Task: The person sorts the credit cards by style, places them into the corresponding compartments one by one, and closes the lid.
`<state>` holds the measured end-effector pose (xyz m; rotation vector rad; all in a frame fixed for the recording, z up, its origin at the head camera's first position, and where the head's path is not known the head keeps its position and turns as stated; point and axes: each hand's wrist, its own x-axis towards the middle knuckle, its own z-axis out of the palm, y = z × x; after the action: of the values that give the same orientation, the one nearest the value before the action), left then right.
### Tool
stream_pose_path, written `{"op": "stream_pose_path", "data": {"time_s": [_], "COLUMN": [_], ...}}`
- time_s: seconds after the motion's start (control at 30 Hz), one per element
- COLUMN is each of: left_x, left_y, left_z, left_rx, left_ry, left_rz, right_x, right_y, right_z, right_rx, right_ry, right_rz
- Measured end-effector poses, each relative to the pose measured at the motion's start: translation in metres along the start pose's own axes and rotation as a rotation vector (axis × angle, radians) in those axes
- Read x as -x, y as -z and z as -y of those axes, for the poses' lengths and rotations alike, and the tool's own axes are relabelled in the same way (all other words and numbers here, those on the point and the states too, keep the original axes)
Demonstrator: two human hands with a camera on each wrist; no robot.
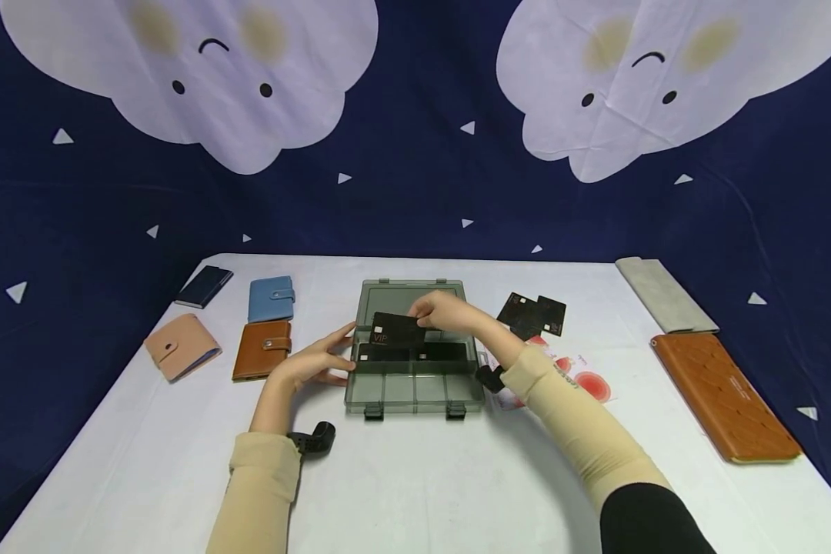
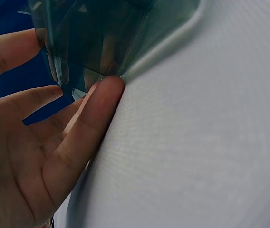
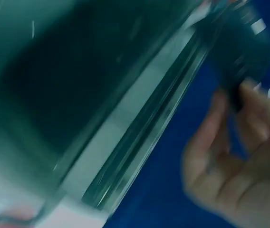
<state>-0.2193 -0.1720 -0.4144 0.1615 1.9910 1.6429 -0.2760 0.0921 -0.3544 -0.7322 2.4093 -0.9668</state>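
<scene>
A translucent grey-green divided box (image 1: 415, 408) lies in the middle of the table, its two dark latches facing me. My right hand (image 1: 446, 312) pinches a black card marked VIP (image 1: 392, 331) by its right end, over the back part of the box. In the right wrist view the card (image 3: 244, 52) is blurred between thumb and fingers. Other black cards (image 1: 443, 352) lie in compartments across the box's middle. My left hand (image 1: 315, 362) rests against the box's left side with fingers extended; the left wrist view shows the thumb at the box's corner (image 2: 87, 42).
Several black cards (image 1: 526, 314) and a fruit-printed sheet (image 1: 592, 385) lie right of the box. A blue wallet (image 1: 271, 298), a brown wallet (image 1: 256, 354), a pink wallet (image 1: 180, 346) and a dark notebook (image 1: 204, 287) are left. A tan quilted case (image 1: 727, 396) and grey pouch (image 1: 665, 295) line the right edge.
</scene>
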Motion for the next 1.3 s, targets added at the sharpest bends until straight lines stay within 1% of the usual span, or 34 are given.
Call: {"op": "stream_pose_path", "data": {"time_s": [0.1,0.13,0.33,0.5,0.7,0.87,1.07,1.17,1.3], "left_x": [0.0,0.001,0.001,0.001,0.001,0.0,0.0,0.001,0.002], "left_y": [0.001,0.002,0.001,0.0,0.001,0.0,0.001,0.001,0.001], "left_z": [0.0,0.0,-0.001,-0.001,-0.001,-0.001,-0.001,-0.001,-0.001], "left_rx": [-0.002,-0.003,-0.004,-0.002,-0.001,-0.003,-0.005,-0.007,-0.002], "left_ry": [-0.004,-0.006,-0.01,-0.01,-0.008,-0.005,-0.001,-0.006,-0.008], "left_rz": [-0.003,-0.002,0.005,0.006,0.003,0.001,-0.001,0.0,-0.001], "right_x": [-0.002,0.001,-0.006,-0.01,-0.013,-0.01,-0.005,-0.002,0.002], "right_y": [-0.006,-0.008,-0.022,-0.028,-0.03,-0.028,-0.025,-0.024,-0.02], "right_z": [0.009,0.02,0.029,0.029,0.025,0.026,0.025,0.023,0.018], "right_rx": [0.073,0.09,0.126,0.197,0.169,0.165,0.242,0.243,0.216], "right_ry": [-0.013,-0.048,-0.077,-0.054,-0.044,-0.051,-0.045,-0.029,0.028], "right_rz": [0.02,0.028,0.046,0.043,0.015,-0.003,0.025,0.043,0.043]}}
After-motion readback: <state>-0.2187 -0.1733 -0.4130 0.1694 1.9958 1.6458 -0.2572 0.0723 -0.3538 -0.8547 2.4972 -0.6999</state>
